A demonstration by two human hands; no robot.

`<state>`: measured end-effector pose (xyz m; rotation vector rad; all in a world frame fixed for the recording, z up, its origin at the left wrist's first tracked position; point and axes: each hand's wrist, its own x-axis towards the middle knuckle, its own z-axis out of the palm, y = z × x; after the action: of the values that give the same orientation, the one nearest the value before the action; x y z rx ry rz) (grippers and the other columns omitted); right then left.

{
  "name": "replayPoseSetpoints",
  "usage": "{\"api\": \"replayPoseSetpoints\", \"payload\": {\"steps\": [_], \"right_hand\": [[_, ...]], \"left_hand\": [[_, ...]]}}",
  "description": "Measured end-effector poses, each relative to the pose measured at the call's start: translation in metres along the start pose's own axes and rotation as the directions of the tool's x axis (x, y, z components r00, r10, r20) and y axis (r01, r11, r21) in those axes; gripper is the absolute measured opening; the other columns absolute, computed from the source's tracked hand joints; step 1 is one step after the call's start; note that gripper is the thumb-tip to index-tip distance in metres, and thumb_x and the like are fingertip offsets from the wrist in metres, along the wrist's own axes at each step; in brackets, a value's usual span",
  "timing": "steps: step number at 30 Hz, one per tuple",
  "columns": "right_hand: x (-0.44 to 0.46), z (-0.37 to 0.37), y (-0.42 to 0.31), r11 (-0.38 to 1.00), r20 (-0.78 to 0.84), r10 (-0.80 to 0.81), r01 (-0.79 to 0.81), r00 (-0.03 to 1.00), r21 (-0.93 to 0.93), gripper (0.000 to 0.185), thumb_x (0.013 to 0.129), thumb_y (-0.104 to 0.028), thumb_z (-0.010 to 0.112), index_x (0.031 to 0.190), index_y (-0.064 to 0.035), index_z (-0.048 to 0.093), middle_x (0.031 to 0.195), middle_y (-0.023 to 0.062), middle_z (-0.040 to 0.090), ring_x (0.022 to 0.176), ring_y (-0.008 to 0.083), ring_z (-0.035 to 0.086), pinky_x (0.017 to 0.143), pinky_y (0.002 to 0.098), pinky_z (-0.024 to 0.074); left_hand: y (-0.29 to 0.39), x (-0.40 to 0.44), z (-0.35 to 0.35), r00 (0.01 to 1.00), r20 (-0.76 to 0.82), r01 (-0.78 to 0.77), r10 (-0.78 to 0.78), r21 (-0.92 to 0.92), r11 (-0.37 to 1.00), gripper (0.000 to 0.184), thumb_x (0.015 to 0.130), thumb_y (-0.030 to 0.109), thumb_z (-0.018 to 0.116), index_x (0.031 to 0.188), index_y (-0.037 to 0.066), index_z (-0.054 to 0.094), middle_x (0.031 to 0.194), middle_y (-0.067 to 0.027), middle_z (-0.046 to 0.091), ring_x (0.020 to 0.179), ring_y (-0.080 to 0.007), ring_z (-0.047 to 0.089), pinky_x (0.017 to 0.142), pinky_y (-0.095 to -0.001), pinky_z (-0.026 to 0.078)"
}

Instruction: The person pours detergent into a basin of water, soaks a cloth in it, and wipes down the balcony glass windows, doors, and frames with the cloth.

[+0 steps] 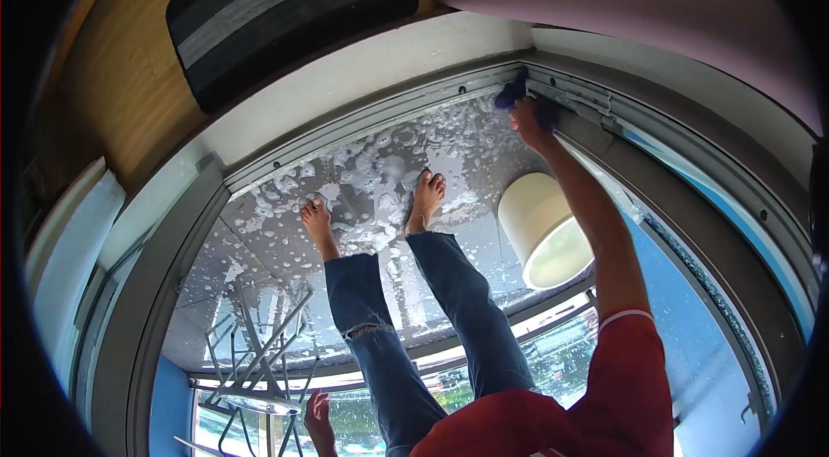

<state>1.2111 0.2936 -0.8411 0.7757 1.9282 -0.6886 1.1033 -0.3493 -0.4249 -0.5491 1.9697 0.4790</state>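
Note:
My right hand reaches far forward to the corner of the metal door track. Its fingers are closed on a purple cloth, which presses against the corner where the track meets the sliding door frame. Part of the cloth shows on each side of the hand. Low on the left, my left hand hangs beside my leg, its fingers loosely bent and apart, with nothing visible in it. My bare feet stand on the wet grey tiled floor, among white suds.
A cream bucket or bin stands right of my feet. A folding metal rack is at left. Beyond the track lie a wooden floor, a striped black and grey mat and a mauve padded surface.

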Motion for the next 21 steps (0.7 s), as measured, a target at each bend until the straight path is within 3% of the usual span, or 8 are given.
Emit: {"api": "replayPoseSetpoints", "payload": {"steps": [3,5,6,10,13,15,18,21], "right_hand": [[-0.040,-0.011,-0.023,0.888,-0.284,0.078,-0.197,0.955,-0.416,0.038,0.084,-0.017,0.045,0.121,-0.0077,0.047,0.120,0.0163,0.047,0.116,0.0261,0.040,0.096,0.0408,0.0315],[-0.051,0.001,-0.017,0.160,-0.299,-0.232,-0.267,0.926,-0.950,0.041,0.082,-0.017,0.044,0.121,-0.0069,0.047,0.121,0.0152,0.047,0.115,0.0274,0.041,0.096,0.0428,0.0311],[-0.036,0.011,-0.008,0.100,-0.325,-0.275,-0.310,0.905,-0.946,0.041,0.082,-0.017,0.044,0.121,-0.0066,0.047,0.121,0.0152,0.047,0.115,0.0280,0.041,0.096,0.0434,0.0308],[0.076,0.078,0.074,0.266,-0.572,-0.291,-0.510,0.767,-0.818,0.042,0.083,-0.019,0.041,0.122,-0.0056,0.046,0.121,0.0150,0.047,0.115,0.0308,0.040,0.097,0.0458,0.0294],[0.060,0.082,0.067,0.899,-0.530,-0.096,-0.155,0.842,-0.409,0.042,0.083,-0.019,0.039,0.121,-0.0033,0.046,0.121,0.0155,0.047,0.116,0.0324,0.038,0.097,0.0473,0.0280],[-0.029,0.009,0.000,0.538,-0.324,-0.178,-0.183,0.929,-0.823,0.042,0.082,-0.015,0.039,0.120,-0.0009,0.047,0.121,0.0164,0.047,0.118,0.0319,0.037,0.099,0.0463,0.0264],[-0.066,-0.009,-0.010,0.708,-0.309,-0.129,-0.131,0.942,-0.694,0.043,0.079,-0.010,0.043,0.121,0.0002,0.045,0.125,0.0173,0.043,0.122,0.0310,0.034,0.101,0.0452,0.0238],[-0.118,-0.022,-0.001,0.540,-0.312,-0.115,-0.205,0.943,-0.816,0.047,0.078,-0.007,0.045,0.125,-0.0001,0.041,0.130,0.0181,0.038,0.126,0.0308,0.029,0.103,0.0463,0.0212]], "left_hand": [[0.019,0.002,0.006,0.999,0.030,-0.038,0.038,0.001,0.999,0.039,0.089,0.028,0.052,0.117,0.002,0.049,0.097,-0.0122,0.061,0.092,-0.0195,0.058,0.082,-0.0321,0.045],[0.030,0.004,0.007,0.998,0.031,-0.049,0.049,0.012,0.999,0.038,0.089,0.027,0.052,0.117,0.002,0.049,0.097,-0.0122,0.061,0.092,-0.0195,0.058,0.082,-0.0321,0.045],[0.033,0.009,0.009,0.998,0.030,-0.063,0.062,0.016,0.998,0.038,0.089,0.027,0.052,0.117,0.002,0.049,0.097,-0.0123,0.061,0.092,-0.0195,0.058,0.082,-0.0321,0.045],[0.042,0.016,0.003,0.998,-0.015,-0.059,0.059,0.013,0.998,0.036,0.089,0.024,0.052,0.117,0.002,0.050,0.097,-0.0131,0.061,0.091,-0.0198,0.058,0.083,-0.0328,0.045],[0.048,0.006,-0.012,0.997,-0.068,-0.043,0.048,0.081,0.996,0.033,0.089,0.020,0.051,0.118,0.003,0.050,0.097,-0.0123,0.060,0.092,-0.0197,0.057,0.085,-0.0329,0.044],[0.038,0.002,-0.020,0.997,-0.055,-0.047,0.050,0.062,0.997,0.033,0.089,0.019,0.051,0.118,0.004,0.049,0.097,-0.0113,0.060,0.092,-0.0187,0.057,0.085,-0.0322,0.044],[0.022,-0.007,-0.034,0.999,-0.021,-0.026,0.026,-0.006,1.000,0.034,0.089,0.019,0.050,0.119,0.003,0.050,0.099,-0.0121,0.059,0.096,-0.0185,0.055,0.087,-0.0325,0.041],[0.006,-0.015,-0.045,0.999,-0.015,-0.049,0.048,-0.045,0.998,0.036,0.088,0.022,0.053,0.118,0.004,0.050,0.099,-0.0121,0.059,0.095,-0.0188,0.056,0.086,-0.0324,0.042]]}}
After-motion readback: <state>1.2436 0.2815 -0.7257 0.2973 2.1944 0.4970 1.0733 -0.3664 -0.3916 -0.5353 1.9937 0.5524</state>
